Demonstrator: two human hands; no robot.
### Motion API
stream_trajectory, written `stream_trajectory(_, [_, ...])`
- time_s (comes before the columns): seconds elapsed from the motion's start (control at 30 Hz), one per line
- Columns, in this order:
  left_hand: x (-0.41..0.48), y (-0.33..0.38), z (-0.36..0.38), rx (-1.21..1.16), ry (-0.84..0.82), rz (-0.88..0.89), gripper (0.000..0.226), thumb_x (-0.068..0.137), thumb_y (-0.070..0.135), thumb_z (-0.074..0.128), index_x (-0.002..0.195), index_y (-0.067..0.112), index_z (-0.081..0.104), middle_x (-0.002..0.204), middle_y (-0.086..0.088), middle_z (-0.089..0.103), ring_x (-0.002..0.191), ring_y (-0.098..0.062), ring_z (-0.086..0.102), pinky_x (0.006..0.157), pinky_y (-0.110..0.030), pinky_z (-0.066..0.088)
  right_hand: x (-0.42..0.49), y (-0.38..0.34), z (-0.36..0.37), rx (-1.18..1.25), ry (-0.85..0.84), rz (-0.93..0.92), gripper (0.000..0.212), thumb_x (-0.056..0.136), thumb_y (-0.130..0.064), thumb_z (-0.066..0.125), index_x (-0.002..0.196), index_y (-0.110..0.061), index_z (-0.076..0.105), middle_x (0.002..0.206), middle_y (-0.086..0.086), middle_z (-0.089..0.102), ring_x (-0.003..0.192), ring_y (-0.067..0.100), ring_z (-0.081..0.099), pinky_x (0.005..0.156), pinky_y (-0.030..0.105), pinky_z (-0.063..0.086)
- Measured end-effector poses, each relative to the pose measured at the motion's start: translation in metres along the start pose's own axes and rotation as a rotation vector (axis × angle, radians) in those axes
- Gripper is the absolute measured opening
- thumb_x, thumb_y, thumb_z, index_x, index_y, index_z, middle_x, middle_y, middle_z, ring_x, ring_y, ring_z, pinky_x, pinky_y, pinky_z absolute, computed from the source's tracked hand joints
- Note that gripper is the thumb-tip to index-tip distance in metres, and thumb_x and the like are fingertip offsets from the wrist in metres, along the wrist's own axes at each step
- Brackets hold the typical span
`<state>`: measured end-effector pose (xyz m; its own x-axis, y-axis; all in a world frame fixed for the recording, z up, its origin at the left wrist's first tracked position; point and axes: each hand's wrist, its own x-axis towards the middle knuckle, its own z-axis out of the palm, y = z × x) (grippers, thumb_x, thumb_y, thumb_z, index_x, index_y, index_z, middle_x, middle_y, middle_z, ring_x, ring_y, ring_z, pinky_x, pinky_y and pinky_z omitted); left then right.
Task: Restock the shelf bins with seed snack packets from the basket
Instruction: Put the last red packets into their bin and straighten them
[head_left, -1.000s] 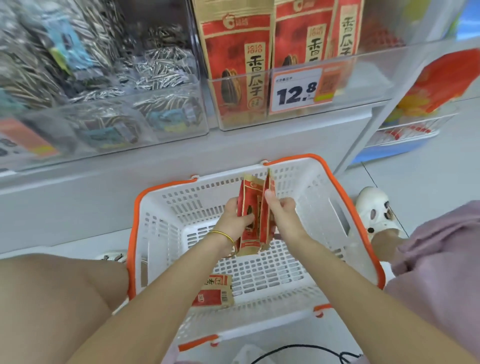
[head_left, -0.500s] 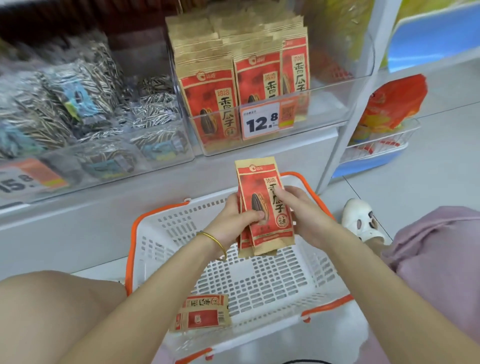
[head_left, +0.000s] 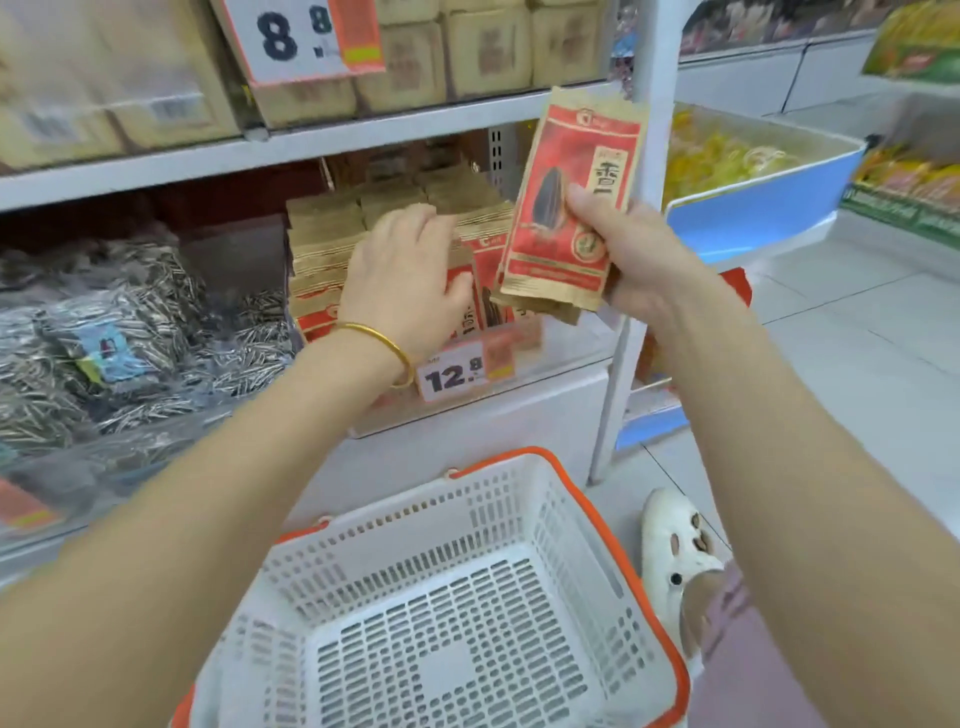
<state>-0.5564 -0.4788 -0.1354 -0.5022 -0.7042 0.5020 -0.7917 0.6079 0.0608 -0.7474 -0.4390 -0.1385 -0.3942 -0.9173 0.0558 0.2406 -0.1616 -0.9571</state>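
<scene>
- Gripping held stack of red seed packets in right hand, thumb across front.
- Curling left hand over shelved packets in shelf bin.
- Below, basket.

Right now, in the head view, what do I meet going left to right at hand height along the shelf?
striped seed bags → left hand → held red packets → right hand holding them → blue bin of yellow snacks
</scene>
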Motion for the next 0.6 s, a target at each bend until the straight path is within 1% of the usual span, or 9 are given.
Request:
stream_trajectory(0.03, [0.005, -0.005, 0.004, 0.072, -0.069, -0.006, 0.053, 0.092, 0.034, 0.047, 0.14, 0.014, 0.038, 0.147, -0.009, 0.034, 0.137, -0.026, 0.028, 0.111, -0.042, 0.023, 0.015, 0.002, 0.003, -0.045, -0.007, 0.042, 0.028, 0.09, -0.024, 0.063, 0.115, -0.013, 0.057, 0.087, 0.003, 0.073, 0.074, 0.018, 0.071, 0.076, 0.045, 0.057])
stream_trajectory(0.1, [0.01, -0.012, 0.011, 0.172, -0.162, -0.009, 0.052, 0.094, 0.038, 0.043, 0.141, 0.016, 0.036, 0.149, -0.008, 0.032, 0.138, -0.026, 0.026, 0.112, -0.046, 0.019, 0.039, 0.01, 0.009, -0.082, 0.001, 0.089, 0.039, 0.089, -0.025, 0.065, 0.122, -0.009, 0.052, 0.098, 0.007, 0.072, 0.082, 0.022, 0.071, 0.076, 0.048, 0.057])
stream_trajectory(0.17, [0.011, -0.017, 0.015, 0.227, -0.181, -0.002, 0.049, 0.095, 0.039, 0.039, 0.139, 0.018, 0.038, 0.145, -0.007, 0.039, 0.135, -0.027, 0.031, 0.112, -0.047, 0.02, 0.055, 0.022, 0.01, -0.082, 0.018, 0.058, 0.048, 0.088, -0.022, 0.066, 0.127, -0.007, 0.042, 0.108, 0.008, 0.068, 0.09, 0.024, 0.069, 0.082, 0.048, 0.056])
stream_trajectory(0.23, [0.011, -0.018, 0.016, 0.239, -0.17, 0.002, 0.046, 0.095, 0.039, 0.037, 0.136, 0.019, 0.04, 0.14, -0.005, 0.045, 0.131, -0.027, 0.037, 0.111, -0.046, 0.024, 0.066, 0.033, 0.006, -0.145, -0.049, 0.046, 0.054, 0.088, -0.019, 0.066, 0.131, -0.009, 0.035, 0.112, 0.007, 0.064, 0.095, 0.023, 0.067, 0.086, 0.046, 0.054])
stream_trajectory(0.3, [0.01, -0.018, 0.016, 0.24, -0.168, 0.002, 0.046, 0.094, 0.039, 0.038, 0.135, 0.02, 0.041, 0.138, -0.004, 0.047, 0.128, -0.028, 0.04, 0.107, -0.044, 0.028, 0.07, 0.041, 0.0, -0.295, -0.217, 0.083, 0.056, 0.087, -0.02, 0.067, 0.134, -0.009, 0.037, 0.115, 0.008, 0.064, 0.097, 0.022, 0.067, 0.083, 0.041, 0.055])
stream_trajectory(0.37, [0.01, -0.018, 0.015, 0.247, -0.171, 0.003, 0.046, 0.094, 0.04, 0.039, 0.135, 0.019, 0.041, 0.137, -0.004, 0.047, 0.126, -0.028, 0.042, 0.102, -0.043, 0.033, 0.072, 0.04, -0.005, -0.492, -0.346, 0.096, 0.053, 0.085, -0.027, 0.07, 0.13, -0.014, 0.045, 0.115, 0.005, 0.066, 0.099, 0.018, 0.067, 0.083, 0.036, 0.055])
stream_trajectory(0.47, [0.011, -0.018, 0.015, 0.25, -0.193, -0.005, 0.047, 0.094, 0.04, 0.038, 0.135, 0.019, 0.041, 0.136, -0.005, 0.047, 0.124, -0.028, 0.042, 0.098, -0.044, 0.036, 0.076, 0.028, -0.007, -0.703, -0.381, 0.03, 0.051, 0.078, -0.032, 0.076, 0.122, -0.02, 0.053, 0.114, 0.002, 0.067, 0.102, 0.019, 0.066, 0.088, 0.039, 0.054])
stream_trajectory(0.57, [0.012, -0.017, 0.015, 0.244, -0.193, -0.003, 0.047, 0.094, 0.04, 0.038, 0.136, 0.019, 0.041, 0.137, -0.005, 0.047, 0.124, -0.028, 0.042, 0.098, -0.043, 0.036, 0.075, 0.025, -0.009, -0.733, -0.363, 0.036, 0.047, 0.081, -0.023, 0.073, 0.122, -0.018, 0.05, 0.112, 0.002, 0.066, 0.099, 0.017, 0.066, 0.073, 0.031, 0.056])
stream_trajectory(0.6, [0.013, -0.017, 0.015, 0.242, -0.193, -0.005, 0.047, 0.094, 0.04, 0.038, 0.135, 0.019, 0.041, 0.136, -0.005, 0.047, 0.124, -0.028, 0.042, 0.098, -0.043, 0.036, 0.074, 0.027, -0.009, -0.749, -0.375, 0.055, 0.047, 0.081, -0.02, 0.074, 0.121, -0.018, 0.049, 0.111, 0.001, 0.066, 0.099, 0.017, 0.066, 0.073, 0.032, 0.056])
